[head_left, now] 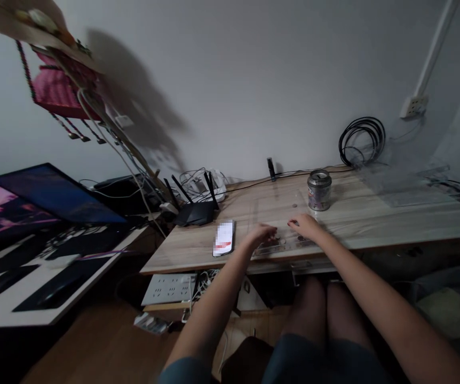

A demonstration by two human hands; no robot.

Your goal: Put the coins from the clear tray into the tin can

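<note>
My left hand reaches over a shallow clear tray at the table's front edge. Its fingers are loosely bent and apart, and I see nothing held in them. Small round coins lie in the tray beside its fingertips. To the right, my right hand hovers above the tray with thumb and fingers pinched together; whatever sits between them is too small to make out. A single coin lies on the wood beyond it. Behind my right hand stands a round printed tin with a slot in its lid.
A lit phone lies left of my left hand. Farther back are a black router, a small black upright device and a coiled black cable. Clear plastic sheets cover the right rear. A laptop desk adjoins on the left.
</note>
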